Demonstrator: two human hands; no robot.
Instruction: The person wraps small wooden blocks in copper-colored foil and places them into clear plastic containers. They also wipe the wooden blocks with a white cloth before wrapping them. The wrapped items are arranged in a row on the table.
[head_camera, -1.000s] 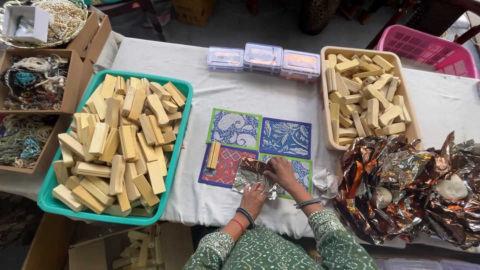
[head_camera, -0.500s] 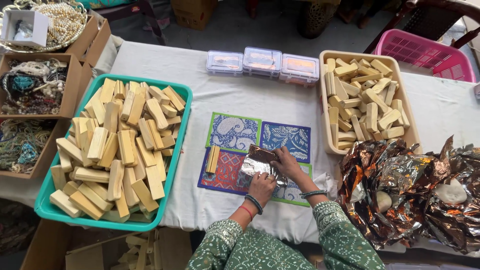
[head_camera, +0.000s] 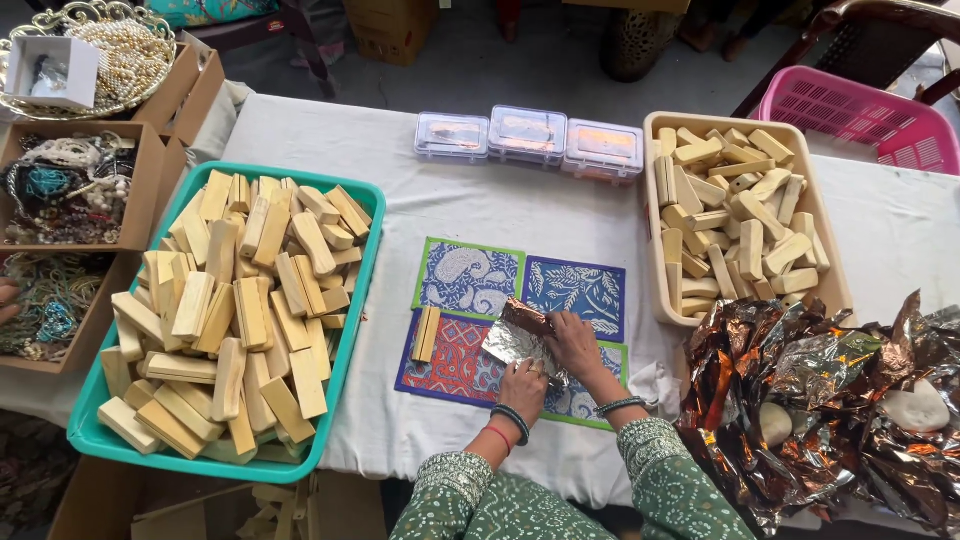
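Head view, looking straight down: I see both hands closed together on a foil sheet (head_camera: 512, 338), silver side up with a copper edge folded back at its far end. My left hand (head_camera: 524, 380) has its grip pinched on the near right edge of the foil, fingers curled shut, and my right hand (head_camera: 577, 343) lies pressed flat over its right side; whether a block is already wrapped inside I cannot tell. The foil lies on patterned mats (head_camera: 470, 278) in the middle of the bench (head_camera: 330, 140), its long axis running diagonally from near left to far right. Just left of the foil, close beside it but apart, one bare wooden block (head_camera: 427, 334) lies with its long axis pointing away from me; the left hand is the nearer of the two. Farther out, a green tray (head_camera: 372, 215) heaped with blocks sits on the left, a beige tray (head_camera: 652, 300) of blocks on the right, a pile of crumpled foil (head_camera: 800, 390) at near right, and three small clear boxes (head_camera: 527, 135) along the far edge.
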